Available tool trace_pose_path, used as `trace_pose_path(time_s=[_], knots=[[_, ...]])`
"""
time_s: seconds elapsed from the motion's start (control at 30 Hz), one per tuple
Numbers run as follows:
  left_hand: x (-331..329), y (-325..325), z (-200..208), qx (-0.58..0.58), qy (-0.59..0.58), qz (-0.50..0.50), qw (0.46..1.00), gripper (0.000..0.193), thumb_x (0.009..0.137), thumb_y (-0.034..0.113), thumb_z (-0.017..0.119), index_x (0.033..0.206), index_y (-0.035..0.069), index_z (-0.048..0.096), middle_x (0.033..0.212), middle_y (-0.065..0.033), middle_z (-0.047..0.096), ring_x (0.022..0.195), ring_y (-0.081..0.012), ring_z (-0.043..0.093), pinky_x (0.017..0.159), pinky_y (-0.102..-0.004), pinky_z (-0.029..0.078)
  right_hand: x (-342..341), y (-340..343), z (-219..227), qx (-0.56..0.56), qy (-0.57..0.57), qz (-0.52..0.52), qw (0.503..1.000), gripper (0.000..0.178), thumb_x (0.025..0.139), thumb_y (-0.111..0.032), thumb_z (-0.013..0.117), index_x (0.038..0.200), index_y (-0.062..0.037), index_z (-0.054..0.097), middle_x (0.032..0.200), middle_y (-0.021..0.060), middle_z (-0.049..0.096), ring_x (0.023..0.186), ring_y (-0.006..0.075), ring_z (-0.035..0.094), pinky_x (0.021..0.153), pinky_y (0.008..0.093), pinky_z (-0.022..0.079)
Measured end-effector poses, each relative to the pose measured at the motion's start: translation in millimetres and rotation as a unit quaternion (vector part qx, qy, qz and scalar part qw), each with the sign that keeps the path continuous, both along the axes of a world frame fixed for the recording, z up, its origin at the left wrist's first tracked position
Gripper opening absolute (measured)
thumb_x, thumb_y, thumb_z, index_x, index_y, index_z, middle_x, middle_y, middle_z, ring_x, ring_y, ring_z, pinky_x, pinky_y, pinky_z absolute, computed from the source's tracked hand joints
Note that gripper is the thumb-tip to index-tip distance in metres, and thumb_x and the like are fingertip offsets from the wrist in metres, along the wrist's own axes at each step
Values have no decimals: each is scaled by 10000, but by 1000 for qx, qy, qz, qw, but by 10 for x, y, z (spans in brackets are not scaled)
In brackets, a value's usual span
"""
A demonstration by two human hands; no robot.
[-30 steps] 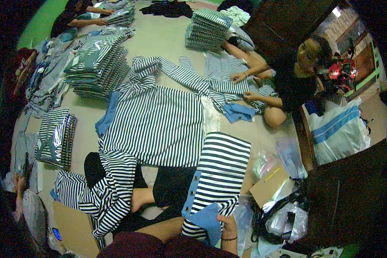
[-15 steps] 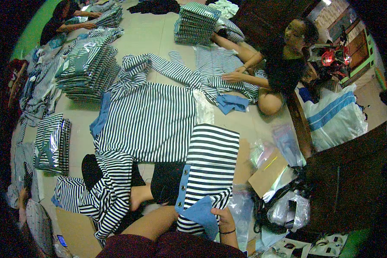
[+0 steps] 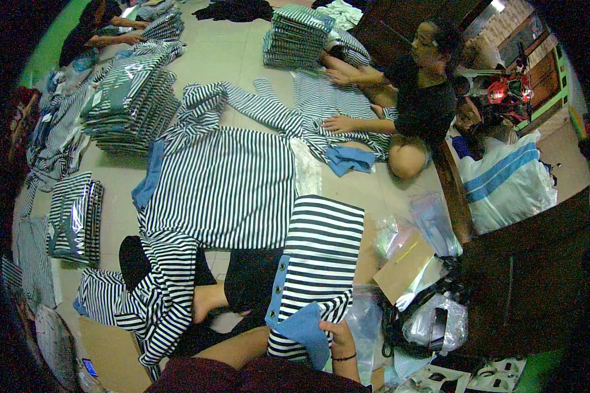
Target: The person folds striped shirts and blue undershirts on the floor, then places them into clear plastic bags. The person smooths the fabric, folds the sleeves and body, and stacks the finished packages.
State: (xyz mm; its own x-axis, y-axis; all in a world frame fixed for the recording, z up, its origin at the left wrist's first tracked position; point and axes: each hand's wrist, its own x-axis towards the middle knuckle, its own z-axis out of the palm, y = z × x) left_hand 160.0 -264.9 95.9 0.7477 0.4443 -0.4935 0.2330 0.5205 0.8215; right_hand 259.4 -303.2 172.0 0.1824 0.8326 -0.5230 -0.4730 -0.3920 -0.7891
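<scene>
A folded black-and-white striped shirt (image 3: 321, 255) with a blue denim collar (image 3: 306, 326) and a blue button strip lies across my lap. My right hand (image 3: 337, 336) grips its near right edge beside the collar, thumb on top. My left forearm (image 3: 242, 347) reaches to the shirt's near left edge; the hand itself is hidden under the cloth, so its fingers do not show. Past my legs another striped shirt (image 3: 219, 183) is spread flat on the floor. A third striped garment (image 3: 167, 295) lies crumpled over my left leg.
Packed striped shirts stand in stacks at left (image 3: 126, 108), near left (image 3: 77, 219) and far centre (image 3: 295, 39). Opposite, a co-worker (image 3: 426, 85) smooths a striped shirt (image 3: 331, 95); another person (image 3: 88, 29) works far left. Cardboard (image 3: 405, 267) and plastic bags (image 3: 432, 223) lie right.
The co-worker opposite has spread both hands apart over their shirt and turned their head. My right hand keeps its hold on the folded shirt; the view has shifted slightly.
</scene>
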Motion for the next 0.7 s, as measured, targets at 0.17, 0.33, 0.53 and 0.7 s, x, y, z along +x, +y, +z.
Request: trace_pose_path(time_s=[0.17, 0.33, 0.53, 0.7], knots=[[15, 22, -21, 2, -1, 10, 1000, 580, 760, 327, 468, 1176, -48, 318, 1052, -231, 452, 963, -274, 459, 820, -336, 364, -13, -22, 35, -73, -9, -13, 997, 480, 544, -64, 666, 995, -53, 503, 890, 43, 562, 791, 160, 535, 745, 314, 412], [55, 39, -21, -2, -9, 21, 1000, 580, 757, 325, 473, 1174, -48, 321, 1046, -231, 456, 958, -274, 463, 816, -335, 367, 13, -30, 88, -54, -14, 16, 998, 503, 572, -101, 629, 1042, -16, 472, 915, 54, 557, 851, 172, 520, 784, 306, 397], [62, 85, -47, -9, -4, 23, 1000, 580, 755, 324, 478, 1172, -48, 324, 1039, -231, 462, 952, -274, 468, 812, -335, 370, 39, -35, 134, -55, -6, 23, 998, 260, 735, -135, 553, 929, 36, 576, 924, 73, 582, 866, 150, 529, 798, 272, 391], [80, 104, -45, -10, 1, 24, 1000, 580, 753, 322, 483, 1171, -48, 326, 1033, -231, 467, 947, -273, 472, 808, -334, 373, 38, 12, 153, -44, -4, 30, 999, 253, 736, -131, 544, 927, 32, 573, 920, 66, 579, 863, 147, 526, 791, 270, 392]])
